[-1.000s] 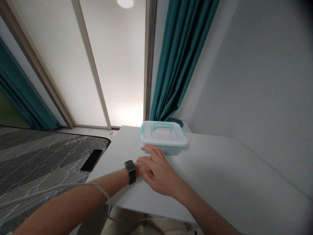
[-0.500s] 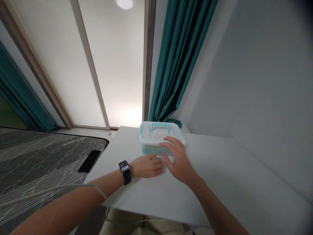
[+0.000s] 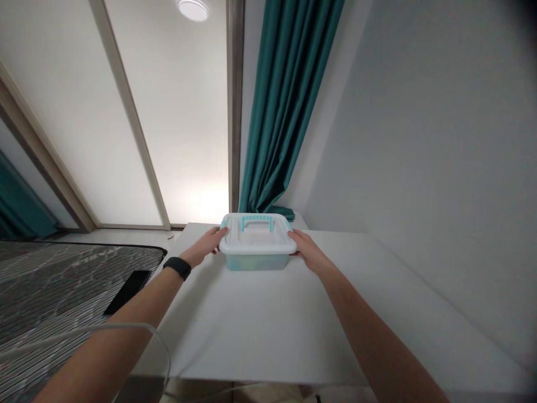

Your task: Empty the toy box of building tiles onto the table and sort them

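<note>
A plastic storage box point(image 3: 257, 262) with a pale green body, a white lid and a turquoise carry handle stands on the white table point(image 3: 260, 324). Its lid is on, and what it holds cannot be made out. My left hand point(image 3: 207, 244) grips the box's left end, thumb on the lid's edge by the turquoise latch. At the opposite end my right hand point(image 3: 309, 248) is closed on the right side in the same way. The fingers under the rim are partly hidden on both sides. A dark watch band point(image 3: 178, 267) circles my left wrist.
To the left, a black phone point(image 3: 127, 291) lies on a grey patterned bed or mat point(image 3: 75, 280). A white cable point(image 3: 138, 326) crosses over my left forearm. Behind the table hang a teal curtain point(image 3: 289, 101) and frosted sliding doors point(image 3: 176, 112); a wall point(image 3: 419, 140) borders the right.
Both hands have moved from in front of the box and over its lid to its two ends and taken hold. The box now faces me squarely. The view has shifted to the right.
</note>
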Motion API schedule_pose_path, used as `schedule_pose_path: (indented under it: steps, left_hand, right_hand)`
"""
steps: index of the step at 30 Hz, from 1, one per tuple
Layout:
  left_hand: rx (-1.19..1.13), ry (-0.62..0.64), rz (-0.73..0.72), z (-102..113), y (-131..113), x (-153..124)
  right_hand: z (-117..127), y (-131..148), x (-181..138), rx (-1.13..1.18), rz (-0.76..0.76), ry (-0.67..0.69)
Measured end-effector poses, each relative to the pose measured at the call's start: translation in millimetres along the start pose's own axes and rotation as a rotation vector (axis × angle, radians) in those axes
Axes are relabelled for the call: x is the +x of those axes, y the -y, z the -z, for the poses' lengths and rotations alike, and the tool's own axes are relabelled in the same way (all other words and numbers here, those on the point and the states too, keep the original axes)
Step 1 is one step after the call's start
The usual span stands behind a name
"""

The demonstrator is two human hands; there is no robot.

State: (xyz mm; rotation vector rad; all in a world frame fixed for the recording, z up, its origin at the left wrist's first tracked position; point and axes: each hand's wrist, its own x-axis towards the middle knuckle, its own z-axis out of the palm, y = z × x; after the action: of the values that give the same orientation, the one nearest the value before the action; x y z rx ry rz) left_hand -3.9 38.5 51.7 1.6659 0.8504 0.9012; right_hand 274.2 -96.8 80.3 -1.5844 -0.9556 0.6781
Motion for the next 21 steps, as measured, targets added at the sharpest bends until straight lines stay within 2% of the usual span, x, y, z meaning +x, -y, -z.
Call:
schedule_pose_path:
  steps: [3,5,8,11,14,17,21]
  left_hand:
    - [-0.046,0.067,-0.027,-1,0,-1]
    - [-0.052,0.045,-0.100,2,0,-6]
    - [0.020,-0.008,-0.289,12,-6,-15]
    - [0.023,-0.077,-0.384,21,-17,-21]
    - [0.022,-0.139,-0.324,24,-26,-21]
    - [-0.029,-0.071,-0.127,22,-23,-19]
    - [-0.094,0.001,-0.013,18,-3,-14]
  right_hand:
    - [1,7,0,-0.006,-0.015,0.027]
    - [3,9,-7,-0.008,0.108,0.039]
    - [5,13,-24,-0.088,0.406,0.032]
    - [2,20,-36,-0.138,0.499,0.005]
    - [-3,25,-35,-0.170,0.483,-0.039]
    - [-7,21,-26,-0.238,0.397,-0.065]
    - [-13,7,-17,-0.290,0.277,-0.034]
